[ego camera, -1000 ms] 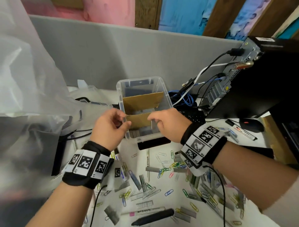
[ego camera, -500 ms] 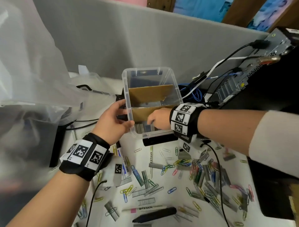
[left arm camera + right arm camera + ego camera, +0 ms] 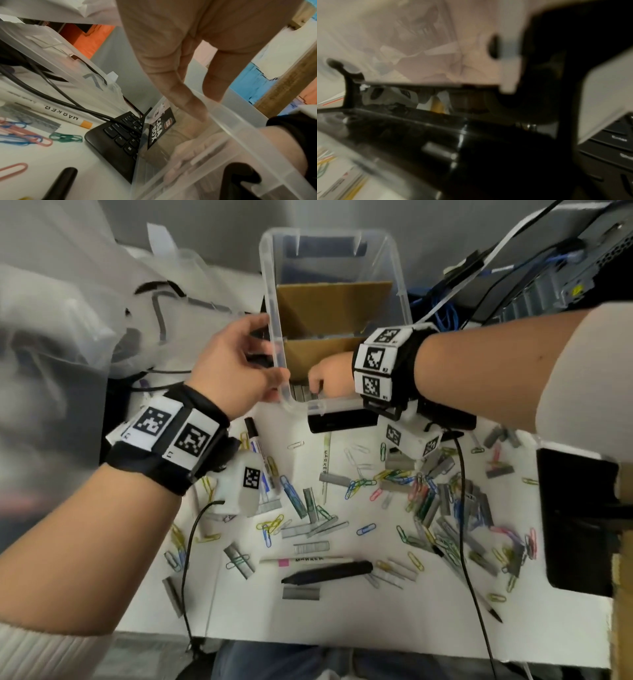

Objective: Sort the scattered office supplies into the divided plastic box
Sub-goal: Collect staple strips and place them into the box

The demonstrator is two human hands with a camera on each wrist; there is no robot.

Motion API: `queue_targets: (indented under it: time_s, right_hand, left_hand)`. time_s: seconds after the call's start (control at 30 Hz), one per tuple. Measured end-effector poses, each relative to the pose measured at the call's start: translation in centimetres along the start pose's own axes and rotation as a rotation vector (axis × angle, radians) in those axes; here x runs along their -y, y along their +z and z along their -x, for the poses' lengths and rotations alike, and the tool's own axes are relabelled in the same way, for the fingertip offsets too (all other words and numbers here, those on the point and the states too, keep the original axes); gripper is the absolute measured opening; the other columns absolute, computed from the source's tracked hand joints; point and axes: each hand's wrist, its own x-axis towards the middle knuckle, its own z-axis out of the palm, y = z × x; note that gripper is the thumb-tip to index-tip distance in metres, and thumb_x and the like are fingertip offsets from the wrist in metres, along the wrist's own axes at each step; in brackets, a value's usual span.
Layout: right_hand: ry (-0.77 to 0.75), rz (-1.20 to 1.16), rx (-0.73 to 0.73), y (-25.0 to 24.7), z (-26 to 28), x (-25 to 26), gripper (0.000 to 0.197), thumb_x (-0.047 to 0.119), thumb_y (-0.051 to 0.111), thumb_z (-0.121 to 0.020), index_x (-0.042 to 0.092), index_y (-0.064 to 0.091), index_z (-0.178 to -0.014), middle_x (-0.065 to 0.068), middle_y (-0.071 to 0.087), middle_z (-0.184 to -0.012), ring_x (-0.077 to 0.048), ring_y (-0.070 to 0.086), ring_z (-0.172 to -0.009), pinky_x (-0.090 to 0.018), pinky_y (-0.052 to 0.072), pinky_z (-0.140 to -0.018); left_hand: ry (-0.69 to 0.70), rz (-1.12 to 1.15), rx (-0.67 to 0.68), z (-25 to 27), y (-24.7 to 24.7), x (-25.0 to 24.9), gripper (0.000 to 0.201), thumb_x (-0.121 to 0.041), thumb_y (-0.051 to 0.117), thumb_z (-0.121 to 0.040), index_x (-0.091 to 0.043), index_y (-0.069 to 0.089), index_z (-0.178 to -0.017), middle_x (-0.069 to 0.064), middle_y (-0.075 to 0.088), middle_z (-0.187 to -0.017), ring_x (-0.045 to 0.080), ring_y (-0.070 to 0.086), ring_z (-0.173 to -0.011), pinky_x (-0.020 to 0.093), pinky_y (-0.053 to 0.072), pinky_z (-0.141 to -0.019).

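Nearest, staple strips [image 3: 311,547] and paper clips [image 3: 363,483] lay scattered before the plastic box [image 3: 399,273], which the left hand [image 3: 233,368] pinched at its near-left wall, seemingly to steady it while the right hand [image 3: 330,378] reached into its nearest compartment, fingers curled, its hold indiscernible, though the left wrist view alone showed those fingertips [image 3: 186,157] through the wall.

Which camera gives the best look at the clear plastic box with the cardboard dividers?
The head view: the whole clear plastic box shows, both cardboard dividers, the left hand on its near left wall, the right hand inside. The left wrist view shows only a near corner and label; the right wrist view is blurred.
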Motion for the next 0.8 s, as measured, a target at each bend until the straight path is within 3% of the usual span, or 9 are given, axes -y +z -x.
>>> queue_targets:
  time_s: [0.13,0.33,0.47,0.57,0.67,0.8]
  right_hand:
    - [-0.014,-0.058,-0.023,-0.1,0.1,0.4,0.033,0.013,0.049,-0.094,0.006,0.058,-0.124,-0.017,0.059,-0.125,-0.033,0.055,-0.116,-0.035,0.044,-0.087]
    - [0.005,-0.067,-0.008,-0.6,1.0,0.6,0.032,0.018,0.049,-0.095,0.006,0.059,-0.123,-0.016,0.06,-0.123,-0.033,0.057,-0.113,-0.029,0.041,-0.063]
    - [0.08,-0.336,0.026,-0.8,1.2,0.9,0.037,0.03,0.037,-0.102,0.007,0.06,-0.12,-0.01,0.061,-0.115,-0.025,0.056,-0.1,-0.033,0.042,-0.086]
    - [0.018,-0.313,0.025,-1.3,1.2,-0.3,0.045,0.041,0.036,-0.101,0.009,0.064,-0.114,-0.006,0.066,-0.114,-0.022,0.063,-0.102,-0.03,0.048,-0.082]
    - [0.025,-0.342,0.036,-1.7,2.1,-1.2,0.045,0.04,0.036,-0.101,0.006,0.063,-0.114,-0.005,0.067,-0.113,-0.022,0.065,-0.101,-0.033,0.05,-0.086]
    - [0.025,-0.277,-0.201,-1.6,3.7,-2.7,0.025,0.033,0.05,-0.095,0.012,0.065,-0.094,-0.003,0.072,-0.098,-0.014,0.065,-0.072,-0.032,0.054,-0.077]
  left_hand:
    - [-0.001,-0.007,-0.005,0.1,0.1,-0.3,0.07,0.007,0.068,-0.08,-0.019,0.042,-0.139,0.009,0.056,-0.114,0.027,0.066,-0.09,0.045,0.059,-0.072]
    - [0.015,-0.011,-0.011,0.0,0.0,-0.3,0.068,0.007,0.068,-0.078,-0.018,0.044,-0.137,0.015,0.057,-0.117,0.03,0.066,-0.088,0.046,0.059,-0.071]
    - [0.022,-0.011,-0.021,0.0,0.1,-0.2,0.064,0.008,0.068,-0.078,-0.021,0.046,-0.131,0.011,0.057,-0.111,0.03,0.065,-0.088,0.044,0.059,-0.071]
    - [0.036,-0.017,-0.017,-0.1,0.2,-0.2,0.06,0.008,0.068,-0.078,-0.026,0.048,-0.124,0.009,0.057,-0.107,0.034,0.065,-0.092,0.044,0.059,-0.071]
    - [0.049,-0.04,-0.03,0.1,0.2,-0.3,0.063,0.008,0.068,-0.078,-0.025,0.048,-0.128,0.006,0.058,-0.105,0.032,0.066,-0.091,0.045,0.059,-0.072]
    - [0.081,-0.119,-0.035,0.1,0.1,-0.2,0.065,0.002,0.07,-0.08,-0.02,0.044,-0.136,0.006,0.06,-0.111,0.029,0.066,-0.096,0.046,0.058,-0.077]
